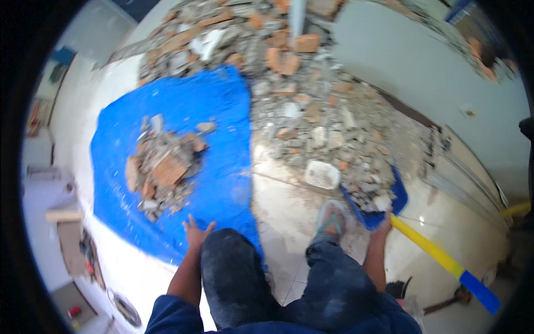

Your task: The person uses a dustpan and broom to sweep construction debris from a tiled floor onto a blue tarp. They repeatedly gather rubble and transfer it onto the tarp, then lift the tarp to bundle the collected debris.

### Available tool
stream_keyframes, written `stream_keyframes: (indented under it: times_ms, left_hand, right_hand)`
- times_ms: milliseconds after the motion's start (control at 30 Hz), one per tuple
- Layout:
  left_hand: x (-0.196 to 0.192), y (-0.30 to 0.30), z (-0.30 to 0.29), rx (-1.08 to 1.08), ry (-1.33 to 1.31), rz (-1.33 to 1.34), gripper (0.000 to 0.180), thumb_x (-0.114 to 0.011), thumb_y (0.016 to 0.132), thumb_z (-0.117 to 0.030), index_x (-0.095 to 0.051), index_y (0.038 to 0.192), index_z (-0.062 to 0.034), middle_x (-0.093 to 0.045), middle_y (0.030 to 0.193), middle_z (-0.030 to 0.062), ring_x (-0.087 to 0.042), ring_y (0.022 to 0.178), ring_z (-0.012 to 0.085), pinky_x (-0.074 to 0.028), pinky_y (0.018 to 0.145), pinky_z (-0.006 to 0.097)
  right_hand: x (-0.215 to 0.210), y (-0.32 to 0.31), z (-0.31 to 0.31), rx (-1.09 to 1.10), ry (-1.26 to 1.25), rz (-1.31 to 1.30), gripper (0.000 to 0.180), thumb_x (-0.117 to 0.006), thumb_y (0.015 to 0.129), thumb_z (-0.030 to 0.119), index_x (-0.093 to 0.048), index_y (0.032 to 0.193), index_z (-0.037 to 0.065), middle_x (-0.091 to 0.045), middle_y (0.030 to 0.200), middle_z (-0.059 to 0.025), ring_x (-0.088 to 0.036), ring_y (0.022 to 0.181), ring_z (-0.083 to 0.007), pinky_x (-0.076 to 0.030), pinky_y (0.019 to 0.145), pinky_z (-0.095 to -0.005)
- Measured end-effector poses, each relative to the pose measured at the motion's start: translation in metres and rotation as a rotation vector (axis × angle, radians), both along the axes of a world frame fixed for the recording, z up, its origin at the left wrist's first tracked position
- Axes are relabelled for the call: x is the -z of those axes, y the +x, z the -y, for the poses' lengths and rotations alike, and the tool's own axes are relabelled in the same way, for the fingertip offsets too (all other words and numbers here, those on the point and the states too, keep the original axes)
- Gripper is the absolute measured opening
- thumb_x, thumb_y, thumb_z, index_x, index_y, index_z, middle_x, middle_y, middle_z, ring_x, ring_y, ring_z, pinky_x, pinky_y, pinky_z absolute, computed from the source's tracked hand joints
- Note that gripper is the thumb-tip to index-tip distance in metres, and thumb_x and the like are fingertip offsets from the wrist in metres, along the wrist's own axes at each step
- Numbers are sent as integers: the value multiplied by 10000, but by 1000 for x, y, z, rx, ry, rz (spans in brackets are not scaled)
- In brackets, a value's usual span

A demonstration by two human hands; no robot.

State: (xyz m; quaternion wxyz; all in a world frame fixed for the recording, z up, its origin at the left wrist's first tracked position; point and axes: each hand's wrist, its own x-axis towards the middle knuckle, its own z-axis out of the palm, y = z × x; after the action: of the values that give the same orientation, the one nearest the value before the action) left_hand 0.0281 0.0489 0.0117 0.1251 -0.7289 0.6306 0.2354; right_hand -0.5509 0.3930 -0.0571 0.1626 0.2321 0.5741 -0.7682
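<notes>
My right hand (380, 226) is closed around the shovel low down, where the yellow handle meets the blue blade. The shovel (433, 249) has a blue end grip that points away to the lower right. Broken bits of masonry (370, 188) fill its blade, which rests at the near edge of a large rubble heap (311, 117). My left hand (196, 232) is open with fingers spread, beside my left knee and over the near edge of a blue tarp (225, 111). On the tarp lies a smaller pile of brick and mortar chunks (167, 167).
A whitish, box-like piece (322, 175) sits by my sandalled foot (331, 217), left of the blade. Behind the heap stands a pale upright post (297, 19). A grey wall panel (400, 53) and long frame pieces (470, 161) border the right. Tiled floor (275, 206) shows between tarp and shovel.
</notes>
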Motion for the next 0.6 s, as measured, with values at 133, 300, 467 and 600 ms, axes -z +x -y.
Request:
stream_keyframes:
  times_ms: [133,300,467,600]
  left_hand:
    - [-9,16,2,-111,284,145,1464,-834,543,-763,-40,1620,-169,-16,1620,352,-151,1468,569,-269,1179,567]
    - [0,16,-12,-136,229,71,1510,-861,519,-740,25,1620,-208,-2,1605,380,-134,1463,587,-265,1183,564]
    - [-3,15,-14,-139,180,61,1515,-881,513,-712,17,1621,-203,16,1594,399,-121,1457,603,-265,1186,556]
    - [-8,15,-16,-121,184,32,1496,-882,529,-698,11,1621,-204,18,1598,392,-112,1459,601,-264,1189,547]
  right_hand:
    - [-30,6,-1,-117,-30,50,547,-646,987,340,-500,1392,3,-584,1356,-173,-592,1205,-343,-472,1054,-517]
    - [-64,21,19,-171,-79,69,580,-668,973,366,-482,1390,7,-568,1320,-193,-606,1141,-353,-519,978,-508]
    - [-71,31,28,-276,-153,30,572,-637,984,403,-502,1390,24,-577,1361,-159,-597,1180,-333,-488,1010,-504]
    - [-73,34,49,-383,-133,26,492,-640,987,378,-549,1335,43,-643,1260,-130,-627,1128,-320,-513,983,-472]
